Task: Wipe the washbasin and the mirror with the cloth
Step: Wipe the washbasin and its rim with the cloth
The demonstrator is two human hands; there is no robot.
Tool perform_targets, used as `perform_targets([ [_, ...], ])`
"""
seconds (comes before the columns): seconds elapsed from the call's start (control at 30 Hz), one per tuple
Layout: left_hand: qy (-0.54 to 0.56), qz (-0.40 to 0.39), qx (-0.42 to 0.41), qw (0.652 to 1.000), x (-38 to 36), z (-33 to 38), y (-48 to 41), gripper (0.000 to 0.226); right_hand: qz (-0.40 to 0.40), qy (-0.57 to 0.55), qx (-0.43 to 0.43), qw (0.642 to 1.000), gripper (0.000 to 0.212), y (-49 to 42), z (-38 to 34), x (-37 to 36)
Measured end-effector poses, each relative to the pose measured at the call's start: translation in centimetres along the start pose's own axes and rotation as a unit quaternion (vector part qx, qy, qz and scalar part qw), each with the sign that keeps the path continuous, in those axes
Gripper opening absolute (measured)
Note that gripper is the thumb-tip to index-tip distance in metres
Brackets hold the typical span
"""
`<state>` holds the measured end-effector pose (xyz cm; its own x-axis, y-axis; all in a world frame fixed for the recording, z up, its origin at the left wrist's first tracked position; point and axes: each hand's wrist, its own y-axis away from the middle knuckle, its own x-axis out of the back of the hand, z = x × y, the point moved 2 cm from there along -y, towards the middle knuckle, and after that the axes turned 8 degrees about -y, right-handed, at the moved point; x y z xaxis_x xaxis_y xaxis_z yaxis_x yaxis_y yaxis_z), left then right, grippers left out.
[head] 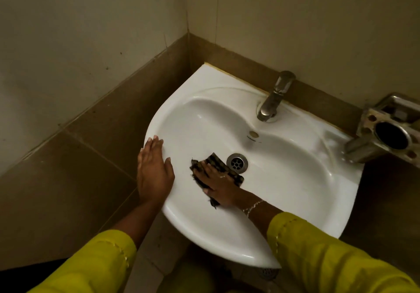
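Flat and spread, my right grip (219,186) presses the cloth (216,159) onto the bowl floor. The fingers lie straight over it and do not curl round it. My left grip (154,170) is also apart and flat, resting on the rim and holding nothing.

Both bear on the white washbasin (284,179), which fills a corner of the brown tiled wall (113,122). That wall runs close beside my left grip and along the back. Well off to the right of my right grip, a metal holder (391,131) juts over the basin's far corner. The tap (271,101) stands beyond my right grip on the back ledge. The dark, patterned cloth has frayed edges and lies mostly under my palm. The drain (237,163) sits just beside its far corner, and I cannot tell whether they touch. The overflow hole (253,134) is a little further back. The mirror is not in view, so I judge that half of the job is not begun.

I see three risks from here:
- The cloth is only pressed, not pinched, so on this glossy glaze it may slide out from under my palm.
- Its loose threads could snag in the drain grate if I sweep across it.
- My left grip sits on a rounded lip and could slip off if I lean on it.

The bowl opens wide to the right of my right grip, with smooth slopes and nothing in the way. Room is tight round the tap base and under the holder. The front rim lies just behind my wrist.
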<state>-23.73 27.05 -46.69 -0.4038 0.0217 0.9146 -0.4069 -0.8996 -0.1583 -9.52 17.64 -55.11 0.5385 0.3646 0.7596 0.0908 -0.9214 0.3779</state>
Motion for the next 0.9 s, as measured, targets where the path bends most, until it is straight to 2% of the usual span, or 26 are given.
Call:
perform_targets([
  [0.1,-0.002,0.000,-0.002,1.000,0.0,0.0,0.0,0.056,-0.024,0.026,0.031,0.999,0.061,2.7,1.4,-0.2],
  [0.17,-0.004,0.001,-0.004,1.000,0.0,0.0,0.0,0.056,-0.048,0.074,0.034,0.996,0.054,4.8,2.6,0.1],
  [0.3,-0.006,0.002,-0.008,1.000,-0.1,0.0,0.0,0.049,0.014,0.184,-0.073,0.980,0.053,7.6,6.7,1.4],
  [0.37,-0.006,0.001,-0.007,1.000,-0.1,0.0,0.0,0.049,-0.019,0.224,-0.096,0.970,0.051,8.6,8.6,2.0],
  [0.43,-0.009,0.002,-0.006,1.000,-0.1,0.0,-0.1,0.049,-0.048,0.227,-0.155,0.960,0.050,9.3,9.7,2.9],
  [0.5,-0.012,0.002,-0.008,1.000,-0.1,0.0,-0.1,0.049,-0.031,0.251,-0.157,0.955,0.049,10.0,8.4,3.7],
  [0.57,-0.014,0.003,-0.012,1.000,-0.1,0.0,-0.1,0.049,-0.010,0.217,-0.147,0.965,0.048,10.0,7.6,3.2],
  [0.7,-0.006,0.010,-0.016,1.000,-0.2,-0.1,-0.1,0.049,-0.024,0.161,-0.222,0.961,0.058,10.5,6.8,2.4],
  [0.9,0.000,0.016,-0.018,1.000,-0.1,-0.1,0.0,0.049,-0.063,0.063,-0.237,0.967,0.067,10.4,3.1,2.4],
])
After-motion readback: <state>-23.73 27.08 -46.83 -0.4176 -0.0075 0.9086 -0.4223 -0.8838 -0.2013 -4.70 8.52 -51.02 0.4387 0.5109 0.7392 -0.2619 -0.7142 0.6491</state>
